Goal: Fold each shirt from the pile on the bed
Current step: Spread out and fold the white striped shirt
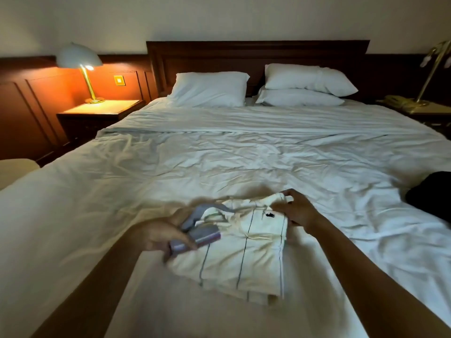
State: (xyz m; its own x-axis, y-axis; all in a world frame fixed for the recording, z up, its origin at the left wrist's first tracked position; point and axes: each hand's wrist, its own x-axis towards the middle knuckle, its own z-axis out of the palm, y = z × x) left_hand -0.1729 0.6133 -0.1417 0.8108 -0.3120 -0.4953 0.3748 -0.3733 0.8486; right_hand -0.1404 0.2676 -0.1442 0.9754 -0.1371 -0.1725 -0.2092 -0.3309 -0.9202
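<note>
Squarely on the near end of the bed with creased white sheets [219, 162], folded flat: cream cloth shirt [246, 259] with thin dark vertical stripes and a tiny dark chest logo. Pinched at its far right corner by the curled fingers of the right hand [296, 211]. Gripped in the left hand [161, 235] at the shirt's left edge, a grey-lilac strip of cloth [202, 234], blurred; unclear whether sleeve or separate piece. Cut off at right, a black heap of fabric [432, 193].
</note>
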